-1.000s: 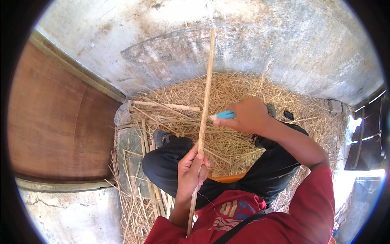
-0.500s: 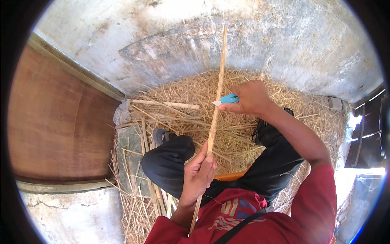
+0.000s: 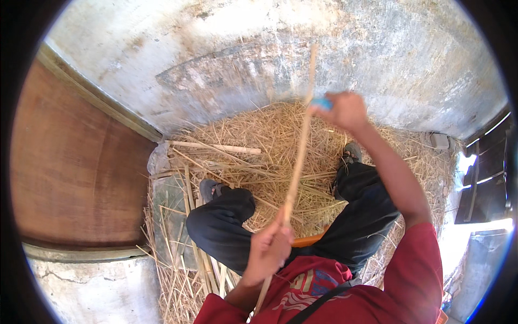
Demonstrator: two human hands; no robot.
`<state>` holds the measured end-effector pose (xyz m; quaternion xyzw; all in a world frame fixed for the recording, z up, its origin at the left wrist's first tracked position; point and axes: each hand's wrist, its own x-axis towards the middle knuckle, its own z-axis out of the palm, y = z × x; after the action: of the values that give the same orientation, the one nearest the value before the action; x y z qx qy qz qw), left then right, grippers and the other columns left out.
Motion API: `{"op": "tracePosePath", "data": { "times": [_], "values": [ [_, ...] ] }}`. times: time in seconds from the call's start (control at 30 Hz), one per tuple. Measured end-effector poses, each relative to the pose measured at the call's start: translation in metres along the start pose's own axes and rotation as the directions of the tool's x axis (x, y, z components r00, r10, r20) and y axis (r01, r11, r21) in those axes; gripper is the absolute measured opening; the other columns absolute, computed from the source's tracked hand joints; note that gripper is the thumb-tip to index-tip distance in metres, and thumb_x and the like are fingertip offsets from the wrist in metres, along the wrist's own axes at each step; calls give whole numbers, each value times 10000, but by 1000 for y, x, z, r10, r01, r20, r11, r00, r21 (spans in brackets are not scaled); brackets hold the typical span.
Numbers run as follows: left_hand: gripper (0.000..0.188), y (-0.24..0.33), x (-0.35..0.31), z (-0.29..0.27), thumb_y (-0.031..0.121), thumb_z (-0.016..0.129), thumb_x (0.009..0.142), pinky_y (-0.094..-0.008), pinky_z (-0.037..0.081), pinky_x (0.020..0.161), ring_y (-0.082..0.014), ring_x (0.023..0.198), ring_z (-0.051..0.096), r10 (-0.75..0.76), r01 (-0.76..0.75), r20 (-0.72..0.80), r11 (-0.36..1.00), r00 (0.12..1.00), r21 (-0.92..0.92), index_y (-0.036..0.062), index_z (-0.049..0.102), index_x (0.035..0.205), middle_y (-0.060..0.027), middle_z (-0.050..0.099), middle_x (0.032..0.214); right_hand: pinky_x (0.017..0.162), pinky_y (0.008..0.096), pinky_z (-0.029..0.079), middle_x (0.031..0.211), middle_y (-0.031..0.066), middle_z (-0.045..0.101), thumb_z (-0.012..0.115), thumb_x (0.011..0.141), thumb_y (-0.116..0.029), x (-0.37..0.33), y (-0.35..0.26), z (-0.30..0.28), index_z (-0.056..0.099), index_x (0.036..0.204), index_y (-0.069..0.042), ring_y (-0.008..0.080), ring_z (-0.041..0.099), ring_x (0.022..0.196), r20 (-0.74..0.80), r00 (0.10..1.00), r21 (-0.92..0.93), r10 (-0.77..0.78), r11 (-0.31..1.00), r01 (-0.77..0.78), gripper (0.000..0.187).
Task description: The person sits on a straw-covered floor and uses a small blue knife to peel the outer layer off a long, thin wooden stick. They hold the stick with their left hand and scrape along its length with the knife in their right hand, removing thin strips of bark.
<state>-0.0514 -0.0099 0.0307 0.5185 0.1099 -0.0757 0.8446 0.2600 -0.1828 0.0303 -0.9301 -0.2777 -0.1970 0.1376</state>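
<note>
A long, thin bamboo strip [image 3: 300,162] slants up and away from my lap toward the wall. My left hand [image 3: 268,245] is closed around its lower part, in front of my shirt. Farther along, near the strip's far end, my right hand [image 3: 345,112] grips a blue utility knife [image 3: 322,103]. The knife's front end meets or lies right beside the strip; motion blur hides the blade and its exact contact. Below the left hand, the strip's tail runs down past my red shirt.
Shavings [image 3: 280,129] cover the floor between and around my legs. Several cut bamboo pieces [image 3: 216,147] lie at the left, more beside my left knee. A stained wall [image 3: 259,65] rises ahead, a brown wooden panel [image 3: 81,156] stands left. An orange seat edge [image 3: 307,240] shows beneath me.
My right hand with the utility knife has moved up along the strip toward its far end. The strip's far end has tilted slightly right and lower; my left hand has shifted a little down and right.
</note>
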Motion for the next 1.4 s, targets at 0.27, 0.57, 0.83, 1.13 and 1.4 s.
{"op": "tracePosePath", "data": {
  "times": [0.27,0.57,0.83,1.13,1.4],
  "values": [
    [484,-17,-17,3,135,453,1001,-172,333,441,-31,514,371,-60,53,102,996,993,70,45,306,1453,-19,480,767,482,398,491,485,107,555,450,797,-757,3,79,-1,651,627,-72,286,605,503,-78,994,-136,78,987,-88,734],
    [492,-18,-56,-9,105,461,985,-154,361,496,-22,577,427,-202,177,89,957,975,231,32,313,1448,23,498,761,547,434,501,570,126,605,351,799,-806,-4,121,4,646,634,-60,288,631,596,-47,962,-213,268,939,-272,819],
    [455,-23,-51,-33,79,467,976,-181,347,400,-26,469,426,-167,178,-196,983,966,41,43,375,1420,-20,544,793,568,423,486,580,115,569,232,784,-857,-8,77,-3,561,562,-54,236,602,594,303,856,-49,419,904,-425,896],
    [464,9,15,-16,97,466,982,-152,317,382,6,437,380,97,-60,-133,965,986,254,44,356,1430,-2,535,790,450,413,443,459,111,510,451,713,-837,-55,-90,-30,607,579,-56,309,560,444,326,878,258,-351,926,275,807],
    [462,7,16,-18,85,455,984,-151,312,386,6,436,376,95,-53,-150,965,984,258,21,346,1428,-14,530,795,403,396,417,426,93,485,509,679,-828,-63,-95,-24,555,528,-76,281,549,402,261,878,238,-400,909,343,769]
  ]
}}
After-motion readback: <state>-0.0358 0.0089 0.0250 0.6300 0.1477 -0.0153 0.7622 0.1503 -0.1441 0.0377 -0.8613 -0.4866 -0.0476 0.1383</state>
